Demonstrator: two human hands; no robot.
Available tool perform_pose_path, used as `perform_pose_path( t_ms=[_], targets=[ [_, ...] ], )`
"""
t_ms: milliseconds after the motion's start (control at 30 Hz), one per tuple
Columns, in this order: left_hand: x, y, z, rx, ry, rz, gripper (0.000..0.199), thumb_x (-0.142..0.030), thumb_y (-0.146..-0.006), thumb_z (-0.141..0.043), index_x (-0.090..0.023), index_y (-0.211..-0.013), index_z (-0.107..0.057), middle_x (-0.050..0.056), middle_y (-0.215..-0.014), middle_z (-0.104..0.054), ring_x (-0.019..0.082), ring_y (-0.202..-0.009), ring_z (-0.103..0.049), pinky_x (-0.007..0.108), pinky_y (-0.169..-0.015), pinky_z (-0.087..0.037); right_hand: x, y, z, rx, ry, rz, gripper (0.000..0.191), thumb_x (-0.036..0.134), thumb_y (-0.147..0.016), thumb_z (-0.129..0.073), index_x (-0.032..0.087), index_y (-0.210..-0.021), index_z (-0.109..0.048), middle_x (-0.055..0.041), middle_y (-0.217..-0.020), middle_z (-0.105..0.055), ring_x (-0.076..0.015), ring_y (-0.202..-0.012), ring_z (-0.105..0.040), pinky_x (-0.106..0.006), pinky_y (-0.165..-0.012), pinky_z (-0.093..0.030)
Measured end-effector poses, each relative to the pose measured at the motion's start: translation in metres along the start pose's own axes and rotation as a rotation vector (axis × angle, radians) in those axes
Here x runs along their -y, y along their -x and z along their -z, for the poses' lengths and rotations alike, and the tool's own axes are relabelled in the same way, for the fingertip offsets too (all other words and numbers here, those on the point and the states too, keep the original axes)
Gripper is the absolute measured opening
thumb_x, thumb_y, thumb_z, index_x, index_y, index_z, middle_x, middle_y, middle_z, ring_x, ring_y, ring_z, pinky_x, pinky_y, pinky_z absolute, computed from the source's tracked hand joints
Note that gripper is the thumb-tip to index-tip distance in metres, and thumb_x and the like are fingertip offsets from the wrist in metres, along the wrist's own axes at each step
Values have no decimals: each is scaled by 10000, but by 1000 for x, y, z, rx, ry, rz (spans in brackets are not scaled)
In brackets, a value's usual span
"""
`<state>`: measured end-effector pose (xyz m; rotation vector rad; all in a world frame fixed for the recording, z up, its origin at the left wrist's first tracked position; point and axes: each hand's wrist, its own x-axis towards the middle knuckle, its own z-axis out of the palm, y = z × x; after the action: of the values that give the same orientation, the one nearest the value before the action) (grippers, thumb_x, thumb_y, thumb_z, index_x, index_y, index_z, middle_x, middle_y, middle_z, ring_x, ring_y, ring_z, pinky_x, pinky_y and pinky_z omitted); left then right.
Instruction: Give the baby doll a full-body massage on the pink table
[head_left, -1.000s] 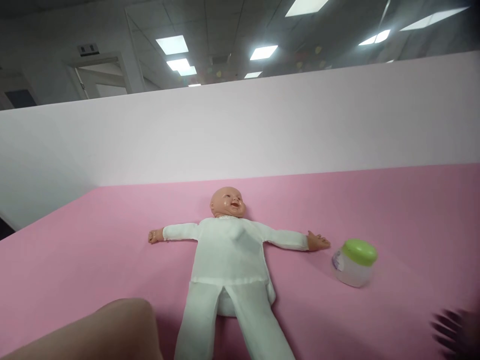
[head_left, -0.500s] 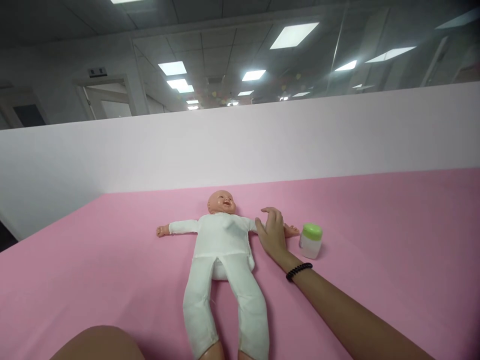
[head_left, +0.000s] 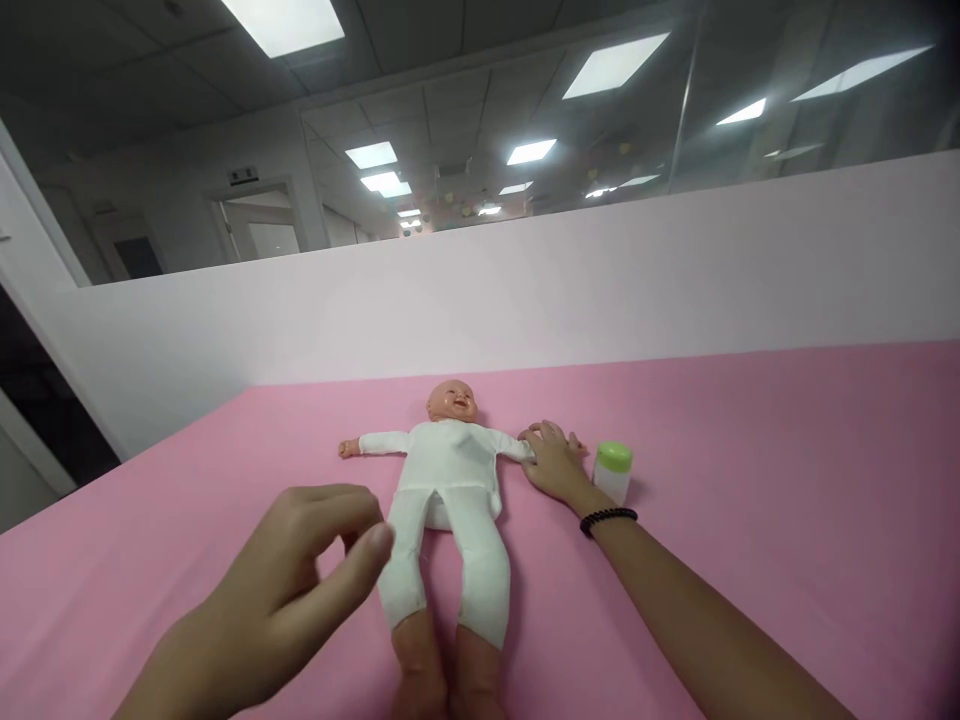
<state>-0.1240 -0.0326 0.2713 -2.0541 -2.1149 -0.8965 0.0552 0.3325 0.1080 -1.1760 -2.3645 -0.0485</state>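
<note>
A baby doll [head_left: 450,460] in a white suit lies on its back with its arms spread, its bare lower legs towards me. My right hand [head_left: 553,460], with a black coiled band on the wrist, rests on the doll's arm at the right, near its cuff, fingers loosely curved over it. Just right of that hand stands a small jar [head_left: 613,472] with a green lid. My left hand [head_left: 300,580] is in the air at the lower left, beside the doll's legs, with fingers curled, a gap to the thumb and nothing held.
Pink cloth [head_left: 750,480] covers the surface under the doll. A low white wall [head_left: 525,290] runs along its far edge, with glass above it. A dark gap shows at the far left.
My left hand has come up into view at the lower left. My right hand has lowered onto the doll's arm. The view has shifted, and more of the doll's bare legs shows.
</note>
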Motion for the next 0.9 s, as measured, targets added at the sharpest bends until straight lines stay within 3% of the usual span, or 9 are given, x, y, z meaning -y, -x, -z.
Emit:
perform_pose_path(
  t_ms=[100, 200, 300, 367, 433, 500, 633, 800, 900],
  targets=[
    [2, 15, -24, 257, -272, 372, 608, -702, -971, -352, -213, -772, -652, 60, -720, -656, 235, -647, -606, 351, -620, -444, 0, 0, -3, -106, 37, -107, 452, 197, -845, -560, 97, -1284, -607, -238, -1388, -513, -358, -1347, -426, -552, -1111, -308],
    [2, 45, -71, 418, -228, 426, 618, -743, -920, -403, -211, -918, -717, 119, -945, -713, 319, -894, -661, 420, -780, -498, -1, 0, -7, -183, 46, -246, 606, 314, -861, -643, -7, -1360, -518, -335, -1454, -406, -445, -1445, -292, -574, -1131, -288],
    [2, 67, -115, 285, -150, 436, 744, -806, -776, -571, -174, -1133, -731, 219, -1230, -677, 428, -1164, -594, 511, -961, -476, -4, -1, -11, -201, -10, -394, 774, 413, -822, -723, -64, -1367, -450, -415, -1490, -297, -528, -1488, -170, -576, -1145, -266],
    [3, 73, -130, 212, -115, 434, 676, -747, -802, -581, -173, -1122, -740, 237, -1266, -665, 454, -1213, -560, 550, -1012, -436, -6, -1, -12, -203, -86, -495, 868, 446, -781, -769, -71, -1376, -407, -456, -1486, -259, -562, -1450, -242, -572, -1125, -291],
    [5, 73, -131, 189, -61, 424, 516, -643, -882, -522, -197, -1031, -737, 210, -1204, -686, 429, -1164, -580, 543, -991, -428, -8, -1, -12, -182, -172, -571, 931, 474, -750, -793, -73, -1383, -383, -471, -1415, -348, -561, -1349, -389, -577, -1062, -351],
    [9, 72, -122, 200, -2, 424, 405, -562, -920, -483, -215, -936, -692, 170, -1106, -694, 388, -1073, -606, 495, -924, -437, -8, 0, -10, -144, -220, -590, 911, 482, -757, -781, -64, -1378, -398, -423, -1282, -503, -529, -1235, -496, -575, -1006, -388],
    [18, 73, -97, 209, 123, 473, 323, -540, -958, -456, -237, -884, -540, 75, -911, -666, 288, -846, -607, 373, -757, -409, -9, 6, -1, -123, -264, -550, 660, 401, -836, -692, 26, -1343, -496, -286, -1160, -629, -443, -1158, -560, -530, -999, -396],
    [31, 77, -87, 25, 360, 437, 223, -459, -965, -472, -251, -917, -409, 22, -920, -612, 227, -828, -584, 311, -727, -419, -7, 10, 4, -168, -393, -567, 566, 351, -922, -562, 164, -1450, -480, -163, -1161, -682, -345, -1118, -611, -438, -937, -458],
    [38, 79, -95, -80, 543, 441, 214, -409, -929, -509, -247, -1041, -426, 35, -997, -604, 225, -903, -618, 320, -796, -479, -2, 5, -1, -178, -458, -593, 566, 299, -924, -518, 223, -1485, -496, -140, -1088, -706, -339, -1067, -644, -527, -991, -431]
  ],
)
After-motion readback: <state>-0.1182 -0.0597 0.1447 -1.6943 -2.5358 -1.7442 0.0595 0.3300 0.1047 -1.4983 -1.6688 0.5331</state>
